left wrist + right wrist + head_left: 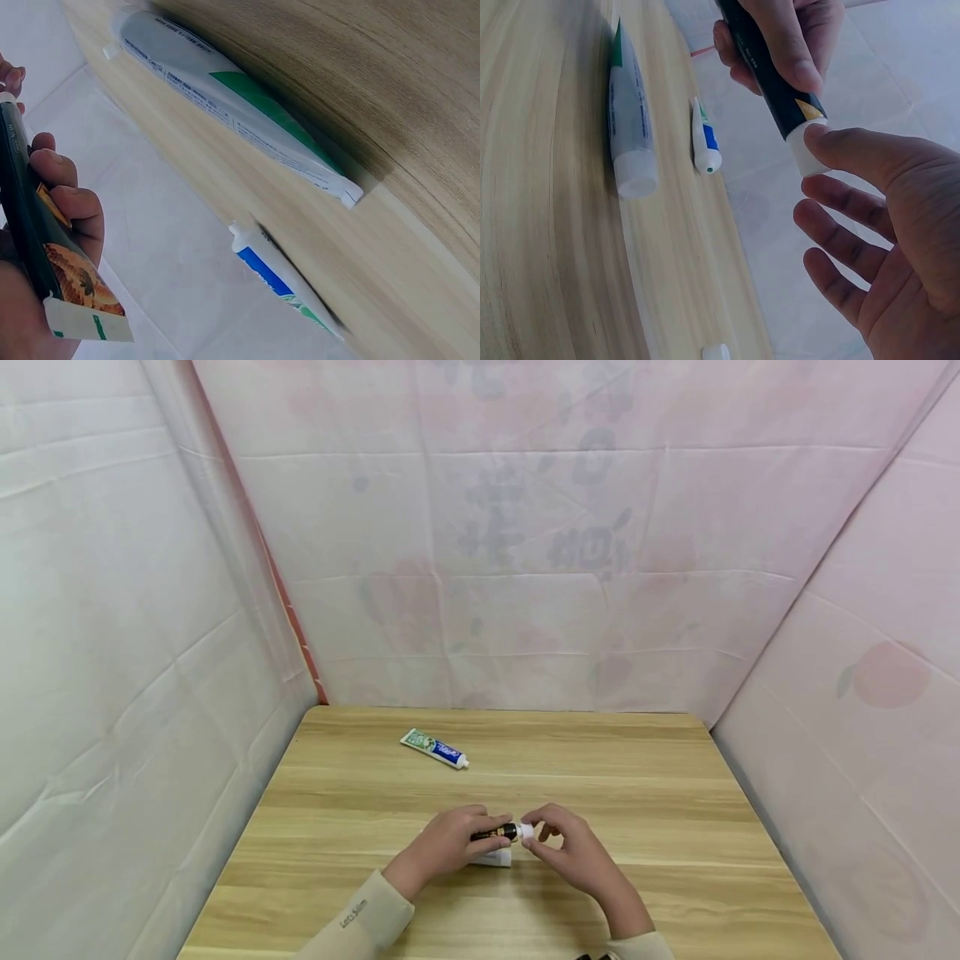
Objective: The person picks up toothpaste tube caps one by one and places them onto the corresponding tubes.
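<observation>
My left hand (453,839) grips a black toothpaste tube (497,833), its body lying between the thumb and fingers. In the left wrist view, the tube's flat white crimped end and a picture panel show below the fingers. My right hand (573,852) pinches the white cap (807,150) at the tube's other end between thumb and index finger; its other fingers are spread apart in the right wrist view. Below the hands, a white and green toothpaste tube (225,90) with a whitish cap lies on the table, partly hidden in the head view by the left hand.
A smaller blue, green and white toothpaste tube (435,748) lies farther back on the wooden table (600,752), its narrow nozzle exposed. A small loose white cap (715,352) is on the table too. Pale fabric walls (525,610) enclose the table's back and sides.
</observation>
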Demonstrator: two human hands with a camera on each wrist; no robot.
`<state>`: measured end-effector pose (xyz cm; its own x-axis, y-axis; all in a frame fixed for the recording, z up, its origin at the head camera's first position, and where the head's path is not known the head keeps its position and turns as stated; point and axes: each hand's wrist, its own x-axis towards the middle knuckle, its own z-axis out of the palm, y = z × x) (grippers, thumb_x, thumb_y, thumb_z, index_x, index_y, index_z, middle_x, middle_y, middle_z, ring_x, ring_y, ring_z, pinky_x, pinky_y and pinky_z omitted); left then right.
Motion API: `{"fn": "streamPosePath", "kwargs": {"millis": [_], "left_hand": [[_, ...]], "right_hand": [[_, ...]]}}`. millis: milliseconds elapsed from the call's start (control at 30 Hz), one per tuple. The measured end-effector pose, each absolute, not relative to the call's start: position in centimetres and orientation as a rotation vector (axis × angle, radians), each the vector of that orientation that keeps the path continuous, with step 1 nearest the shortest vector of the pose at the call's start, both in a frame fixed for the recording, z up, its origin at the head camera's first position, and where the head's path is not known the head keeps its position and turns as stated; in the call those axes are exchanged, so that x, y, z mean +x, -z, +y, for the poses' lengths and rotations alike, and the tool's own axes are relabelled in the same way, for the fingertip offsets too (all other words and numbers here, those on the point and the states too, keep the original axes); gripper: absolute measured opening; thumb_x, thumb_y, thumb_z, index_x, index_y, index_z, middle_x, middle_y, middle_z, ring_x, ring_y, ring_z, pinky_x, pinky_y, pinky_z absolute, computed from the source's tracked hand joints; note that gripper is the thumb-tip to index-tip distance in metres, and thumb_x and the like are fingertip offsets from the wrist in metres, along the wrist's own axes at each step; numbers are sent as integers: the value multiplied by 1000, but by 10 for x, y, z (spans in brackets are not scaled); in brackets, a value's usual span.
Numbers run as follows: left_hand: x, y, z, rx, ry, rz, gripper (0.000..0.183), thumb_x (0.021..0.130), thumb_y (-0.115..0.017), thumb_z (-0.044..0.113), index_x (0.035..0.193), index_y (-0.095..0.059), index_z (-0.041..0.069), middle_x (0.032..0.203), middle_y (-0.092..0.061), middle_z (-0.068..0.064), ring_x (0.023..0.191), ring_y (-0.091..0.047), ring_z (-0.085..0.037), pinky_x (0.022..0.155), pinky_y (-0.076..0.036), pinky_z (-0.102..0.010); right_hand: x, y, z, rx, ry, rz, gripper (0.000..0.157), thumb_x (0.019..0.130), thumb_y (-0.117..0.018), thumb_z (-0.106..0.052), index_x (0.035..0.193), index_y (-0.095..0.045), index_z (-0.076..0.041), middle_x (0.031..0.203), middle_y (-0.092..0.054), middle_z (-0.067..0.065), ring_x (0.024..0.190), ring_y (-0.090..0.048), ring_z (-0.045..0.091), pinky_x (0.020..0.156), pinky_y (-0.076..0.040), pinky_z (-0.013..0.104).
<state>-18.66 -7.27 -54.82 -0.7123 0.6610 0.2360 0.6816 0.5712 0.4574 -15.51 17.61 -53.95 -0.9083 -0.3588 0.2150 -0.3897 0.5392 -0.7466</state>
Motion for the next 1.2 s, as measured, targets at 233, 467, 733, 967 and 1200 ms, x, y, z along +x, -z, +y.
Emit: {"fn": "streamPosePath", "kwargs": {"millis": [233,467,733,967,1200], "left_hand": [[-186,548,-70,-1209,837,-2700,44,96,-55,50,135,-60,29,84,-57,14,61,-39,3,51,-34,-12],[-185,550,-69,-1219,855,-2690,44,96,-55,49,134,-60,28,85,-59,15,62,-40,3,52,-34,-12],[-185,551,-69,-1216,871,-2700,44,96,-55,50,135,-59,30,84,-58,16,62,-39,3,52,-34,-12],[-182,551,-68,-1233,914,-2729,44,95,-54,53,134,-59,33,85,-59,17,62,-41,4,52,-35,-12],[-180,551,-66,-1243,911,-2735,43,97,-52,53,134,-59,34,86,-60,18,63,-42,4,53,-36,-12]], "right_hand": [[-155,541,175,674,-1346,-2727,24,89,-74,-28,111,-67,-29,104,-63,-19,83,-61,4,80,-53,37],[-154,542,177,687,-1346,-2739,27,88,-75,-23,114,-67,-27,105,-64,-16,83,-61,4,80,-52,34],[-153,542,179,693,-1405,-2767,24,93,-69,-25,118,-67,-24,105,-65,-13,86,-61,7,81,-53,37],[-154,543,180,624,-1536,-2890,24,101,-53,-38,108,-70,-22,98,-69,-1,85,-62,14,72,-50,26],[-156,546,182,672,-1547,-2899,39,106,-41,-36,96,-69,-12,90,-67,11,82,-62,24,68,-49,26]]}}
